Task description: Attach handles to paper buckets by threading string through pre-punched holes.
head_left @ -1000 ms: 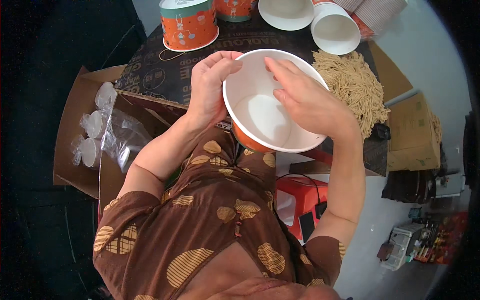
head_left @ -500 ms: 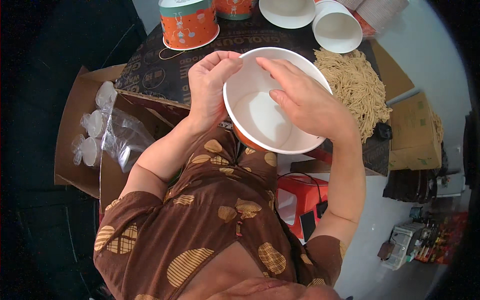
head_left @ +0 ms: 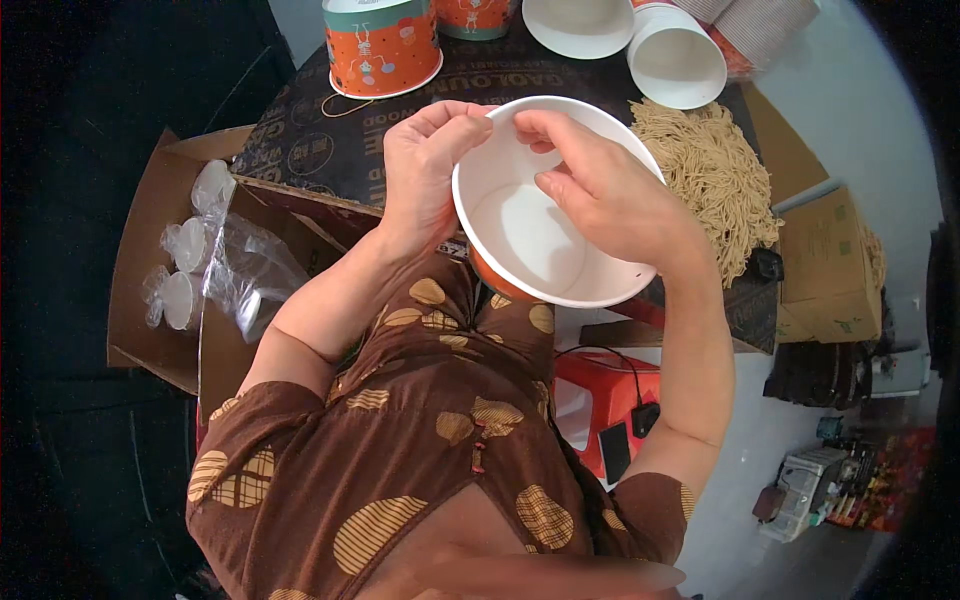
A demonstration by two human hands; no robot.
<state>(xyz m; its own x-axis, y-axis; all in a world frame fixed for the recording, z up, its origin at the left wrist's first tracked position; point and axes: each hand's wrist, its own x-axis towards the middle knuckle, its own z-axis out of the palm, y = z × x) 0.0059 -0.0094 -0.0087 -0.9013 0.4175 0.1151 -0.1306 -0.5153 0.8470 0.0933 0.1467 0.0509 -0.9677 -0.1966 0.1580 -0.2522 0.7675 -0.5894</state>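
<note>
A paper bucket (head_left: 540, 235), white inside with an orange outer wall, is tilted above my lap with its mouth facing up. My left hand (head_left: 428, 165) grips its rim at the upper left; the thumb lies over the edge and the other fingers are mostly hidden outside. Reaching over the right rim, my right hand (head_left: 605, 195) has bent fingers inside the mouth near the far wall. Thumb and fingers stay apart there, with nothing visible between them. Right of the bucket, a heap of tan cords (head_left: 708, 185) lies on the dark printed tabletop (head_left: 330, 160).
An orange-and-green bucket (head_left: 383, 55) stands upside down at the far left, a loose cord beside it. White-lined buckets (head_left: 678, 70) lie at the far right. An open carton (head_left: 145, 260) holds plastic-wrapped round white pieces (head_left: 183, 300). A red stool (head_left: 620, 385) bears a phone (head_left: 614, 452).
My right hand's fingers have curled inward from a straighter pose, still inside the bucket's mouth. The left hand keeps its hold on the rim. The bucket has barely shifted.
</note>
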